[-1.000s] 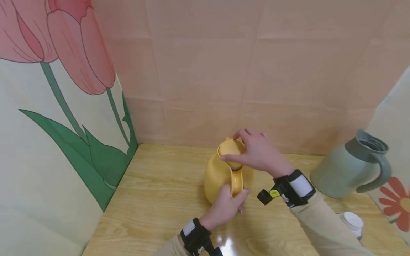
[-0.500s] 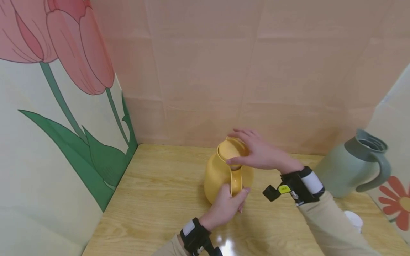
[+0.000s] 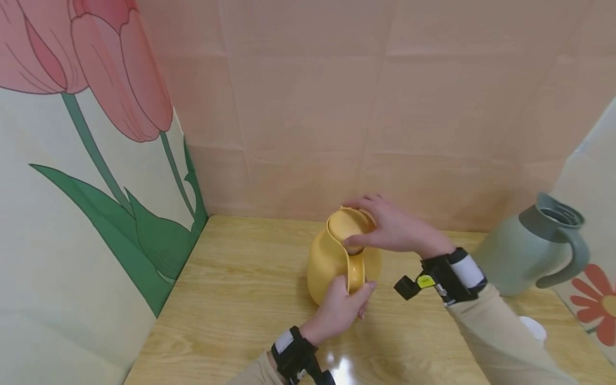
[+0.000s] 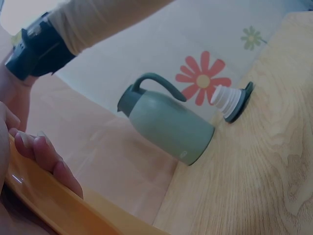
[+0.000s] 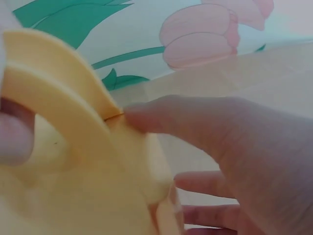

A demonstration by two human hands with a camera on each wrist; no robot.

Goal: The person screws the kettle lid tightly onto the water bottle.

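Note:
A yellow vacuum jug point(image 3: 320, 267) stands upright on the table, its round yellow lid point(image 3: 347, 223) seated in the mouth. My left hand point(image 3: 337, 310) grips the jug's handle point(image 3: 356, 274), fingers wrapped round it; the left wrist view shows those fingers point(image 4: 46, 156) curled over the yellow handle. From the right, my right hand point(image 3: 392, 227) holds the lid, thumb on its near edge and fingers at the far side. In the right wrist view the thumb point(image 5: 166, 115) touches the lid's edge beside the rim. The far fingertips are partly hidden there.
A grey-green jug point(image 3: 520, 256) without a lid stands at the right rear. Nearer, partly behind my right sleeve, is a stopper point(image 3: 533, 327); the left wrist view shows its white threaded part point(image 4: 226, 100) upward on a dark base. A pink backdrop closes the rear.
My right hand has shifted right and turned on the lid, its thumb sliding from the lid's left side toward the handle. The left hand and the yellow jug have stayed put.

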